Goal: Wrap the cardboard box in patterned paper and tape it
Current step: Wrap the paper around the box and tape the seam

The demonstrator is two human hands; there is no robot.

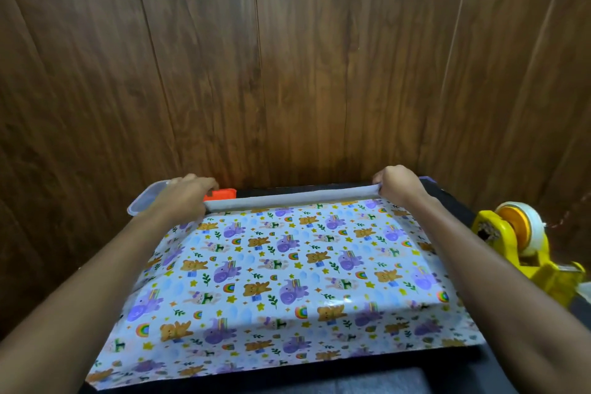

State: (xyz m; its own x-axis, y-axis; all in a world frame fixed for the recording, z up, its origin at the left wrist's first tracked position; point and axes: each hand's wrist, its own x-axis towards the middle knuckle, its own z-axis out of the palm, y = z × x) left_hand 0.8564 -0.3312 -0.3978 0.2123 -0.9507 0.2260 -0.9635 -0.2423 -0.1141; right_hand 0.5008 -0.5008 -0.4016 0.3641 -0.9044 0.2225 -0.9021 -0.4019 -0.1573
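Head view: at the table's [454, 201] far edge the patterned paper [287, 265] is gripped by left hand [188, 193] and right hand [399, 185], fingers curled round it, wrapping underway; pulling it taut likely follows.

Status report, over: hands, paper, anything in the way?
The left hand and right hand grip the patterned paper by its far edge, white underside showing. The box is hidden beneath. Nothing blocking; yellow tape dispenser sits at right.

Hands: two, left hand [184, 193], right hand [398, 184]. One patterned paper [287, 265]. One tape dispenser [524, 249]. One clear container [144, 201]. One orange item [224, 192].
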